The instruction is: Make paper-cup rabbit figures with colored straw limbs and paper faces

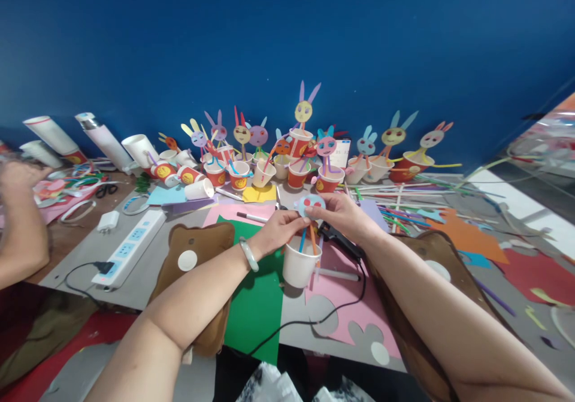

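A light blue round paper face [314, 205] with two red eyes is pinched between both my hands. My left hand [285, 228], with a pale bangle on the wrist, grips its left and lower edge. From the right, my right hand [344, 213] closes on the rim, thumb in front. Directly below stands a white paper cup [300, 268], upright, with a blue strip and orange strips rising from it towards the face. Whether the strips are joined to the face is hidden by my fingers. A black glue gun [339, 241] lies just right of the cup.
Several cups with paper rabbit heads [303, 112] line the blue wall. A power strip [130, 249] and brown cushions [193, 279] flank green paper [254, 306] and cut pink paper [354, 306]. A black cable [309, 323] crosses in front. Another person's arm [22, 222] is at left.
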`<state>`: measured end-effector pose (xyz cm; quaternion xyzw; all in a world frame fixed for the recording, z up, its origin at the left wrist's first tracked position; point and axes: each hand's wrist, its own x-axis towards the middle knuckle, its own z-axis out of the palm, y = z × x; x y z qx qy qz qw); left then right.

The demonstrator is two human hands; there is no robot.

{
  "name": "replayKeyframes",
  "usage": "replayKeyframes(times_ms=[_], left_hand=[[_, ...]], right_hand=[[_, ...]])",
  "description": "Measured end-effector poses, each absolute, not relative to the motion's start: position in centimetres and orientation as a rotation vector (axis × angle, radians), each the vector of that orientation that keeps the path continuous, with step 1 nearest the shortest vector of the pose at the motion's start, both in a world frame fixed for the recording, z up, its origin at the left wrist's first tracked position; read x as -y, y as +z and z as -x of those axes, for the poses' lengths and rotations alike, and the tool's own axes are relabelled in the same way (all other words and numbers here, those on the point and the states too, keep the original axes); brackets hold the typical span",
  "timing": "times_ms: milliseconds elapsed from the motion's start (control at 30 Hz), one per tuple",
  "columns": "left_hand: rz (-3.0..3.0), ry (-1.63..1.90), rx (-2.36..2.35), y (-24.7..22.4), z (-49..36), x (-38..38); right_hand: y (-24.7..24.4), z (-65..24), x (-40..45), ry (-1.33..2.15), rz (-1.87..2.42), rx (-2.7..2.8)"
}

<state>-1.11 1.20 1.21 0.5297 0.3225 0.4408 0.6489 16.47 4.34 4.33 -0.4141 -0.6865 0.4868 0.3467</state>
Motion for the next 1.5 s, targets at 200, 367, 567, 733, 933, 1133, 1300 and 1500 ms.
replayKeyframes(times_ms=[200,367,567,733,933,1133,1300,1500], left_hand=[[-1.127,1.058,-0.729,0.7,1.0,-1.4],[-1.154,1.086,-0.734,0.5,1.2,-1.7],[-1.270,1.073,-0.758,0.7,1.3,-1.5],[-1.324,1.084,-0.785,0.5,1.4,-1.5],[-1.254,1.103,-0.776,0.5,1.2,-1.4],[-1.095,1.151,-0.785,1.2,0.9,-1.3],[-1.060,1.105,-0.753,1.0,0.8,-1.4],[-1.118,1.089,-0.723,1.1,1.0,-1.6]], right_hand=[[5.0,-16.4,-4.3,1.238,1.061,1.794],[4.0,-16.6,-4.9,1.305,0.979,1.804],[3.8,-16.6,-4.9,1.236,1.020,1.818],[3.6,-16.3,-4.8,1.206,1.056,1.815],[3.4,-16.1,-4.8,1.229,1.040,1.767],[3.7,-16.5,-5.0,1.189,1.039,1.753],[3.6,-16.2,-4.9,1.321,1.006,1.672],[3.9,-16.0,-4.7,1.308,1.044,1.681]])
